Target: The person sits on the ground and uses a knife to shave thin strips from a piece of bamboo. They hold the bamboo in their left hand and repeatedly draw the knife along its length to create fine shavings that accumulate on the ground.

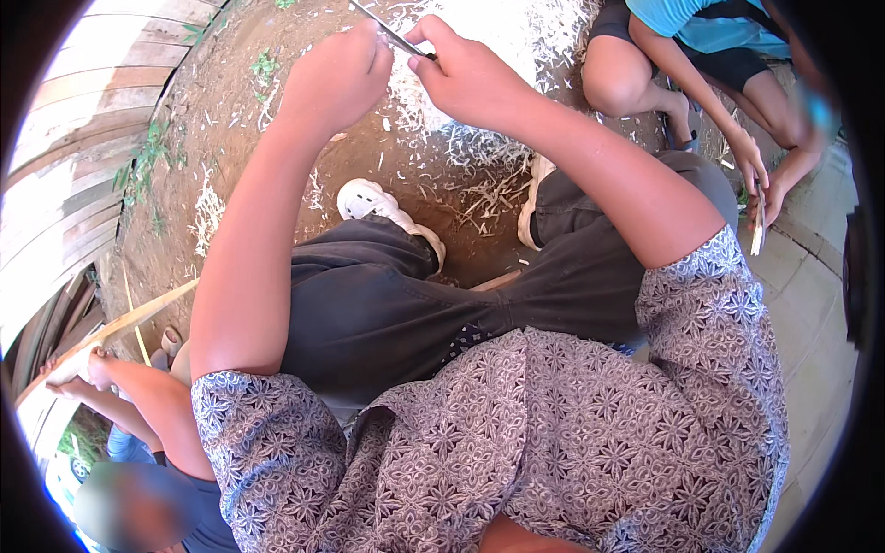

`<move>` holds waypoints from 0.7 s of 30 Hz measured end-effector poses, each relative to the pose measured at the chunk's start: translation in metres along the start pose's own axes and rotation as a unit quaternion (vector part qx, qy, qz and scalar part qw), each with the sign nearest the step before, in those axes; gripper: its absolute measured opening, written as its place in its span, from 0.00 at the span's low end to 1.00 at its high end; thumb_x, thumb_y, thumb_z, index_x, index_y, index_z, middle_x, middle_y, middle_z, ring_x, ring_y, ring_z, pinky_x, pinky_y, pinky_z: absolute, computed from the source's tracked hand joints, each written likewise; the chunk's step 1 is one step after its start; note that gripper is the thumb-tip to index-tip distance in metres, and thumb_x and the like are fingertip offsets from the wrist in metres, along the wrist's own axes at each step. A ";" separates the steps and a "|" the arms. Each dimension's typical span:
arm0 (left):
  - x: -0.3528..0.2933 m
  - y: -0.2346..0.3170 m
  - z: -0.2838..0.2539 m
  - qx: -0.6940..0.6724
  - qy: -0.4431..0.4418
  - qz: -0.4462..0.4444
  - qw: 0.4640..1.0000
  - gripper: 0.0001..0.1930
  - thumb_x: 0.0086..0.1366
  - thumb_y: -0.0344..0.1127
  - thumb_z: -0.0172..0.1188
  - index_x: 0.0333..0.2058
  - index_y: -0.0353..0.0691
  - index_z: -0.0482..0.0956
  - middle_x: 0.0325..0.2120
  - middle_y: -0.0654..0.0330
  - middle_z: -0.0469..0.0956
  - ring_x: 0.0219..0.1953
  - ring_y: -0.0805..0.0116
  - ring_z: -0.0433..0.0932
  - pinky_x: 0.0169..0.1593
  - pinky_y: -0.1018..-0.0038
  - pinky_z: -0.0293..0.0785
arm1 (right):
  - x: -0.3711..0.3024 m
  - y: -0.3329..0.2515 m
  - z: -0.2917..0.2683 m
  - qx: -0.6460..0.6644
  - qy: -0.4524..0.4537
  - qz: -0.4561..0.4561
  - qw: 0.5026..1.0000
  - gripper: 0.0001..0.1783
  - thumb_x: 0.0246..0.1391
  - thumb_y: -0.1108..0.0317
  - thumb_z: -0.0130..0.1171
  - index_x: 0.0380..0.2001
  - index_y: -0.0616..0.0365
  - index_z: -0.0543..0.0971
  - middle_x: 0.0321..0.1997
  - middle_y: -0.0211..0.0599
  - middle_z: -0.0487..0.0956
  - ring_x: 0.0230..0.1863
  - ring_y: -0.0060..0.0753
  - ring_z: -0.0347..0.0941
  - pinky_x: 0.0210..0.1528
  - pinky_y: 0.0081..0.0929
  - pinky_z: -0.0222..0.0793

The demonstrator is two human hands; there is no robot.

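Held a thin dark tool pinched between thumb and finger of the right hand, above the dirt ground toward its far edge and beyond the white shoes, with the left hand curled into a fist by the tool (gripping it or not, could not tell). Wore a patterned shirt and dark trousers, near pale shavings heaped toward the ground's far edge, between a plank wall along its left edge and grey paving along its right. Had for company one co-worker at the paving's far end, holding a split pale stick, and another co-worker at lower left, hands on a long wooden strip.
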State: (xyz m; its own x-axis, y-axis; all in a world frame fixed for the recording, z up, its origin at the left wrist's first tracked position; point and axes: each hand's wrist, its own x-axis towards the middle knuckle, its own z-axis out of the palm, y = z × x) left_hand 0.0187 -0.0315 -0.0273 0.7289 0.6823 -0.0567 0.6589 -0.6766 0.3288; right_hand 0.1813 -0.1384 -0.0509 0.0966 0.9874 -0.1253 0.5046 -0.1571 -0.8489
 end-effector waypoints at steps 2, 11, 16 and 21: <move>0.001 0.001 0.003 0.000 0.007 0.014 1.000 0.16 0.71 0.43 0.48 0.39 0.34 0.75 0.29 0.40 0.82 0.35 0.37 0.82 0.43 0.47 0.76 | 0.001 0.016 0.008 -0.023 0.028 -0.028 0.999 0.13 0.70 0.63 0.51 0.54 0.52 0.69 0.21 0.40 0.74 0.23 0.39 0.72 0.30 0.41 0.66; 0.009 -0.001 0.004 0.023 0.011 0.024 0.999 0.16 0.72 0.43 0.47 0.39 0.35 0.76 0.29 0.39 0.82 0.36 0.37 0.82 0.43 0.46 0.77 | -0.011 0.106 0.004 -0.124 -0.066 0.115 0.983 0.15 0.68 0.64 0.52 0.55 0.55 0.70 0.29 0.49 0.81 0.33 0.49 0.81 0.39 0.47 0.73; 0.005 -0.005 -0.003 0.028 -0.010 0.024 0.999 0.16 0.73 0.44 0.48 0.40 0.36 0.76 0.29 0.40 0.82 0.35 0.37 0.82 0.42 0.46 0.77 | 0.000 0.021 -0.008 -0.017 -0.024 0.025 0.999 0.14 0.70 0.61 0.52 0.53 0.53 0.70 0.24 0.40 0.77 0.25 0.38 0.74 0.32 0.40 0.67; 0.004 -0.011 0.005 0.018 -0.009 0.031 0.999 0.15 0.74 0.43 0.48 0.40 0.36 0.75 0.29 0.41 0.82 0.36 0.37 0.82 0.42 0.47 0.77 | 0.004 0.013 -0.005 -0.027 -0.036 0.011 0.999 0.13 0.70 0.62 0.51 0.53 0.53 0.69 0.26 0.42 0.78 0.26 0.40 0.75 0.33 0.42 0.68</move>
State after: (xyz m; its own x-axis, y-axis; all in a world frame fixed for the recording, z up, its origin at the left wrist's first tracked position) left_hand 0.0151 -0.0227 -0.0355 0.7709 0.6347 -0.0539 0.6189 -0.7264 0.2986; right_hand 0.1927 -0.1362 -0.0594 0.0470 0.9822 -0.1821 0.5482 -0.1777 -0.8172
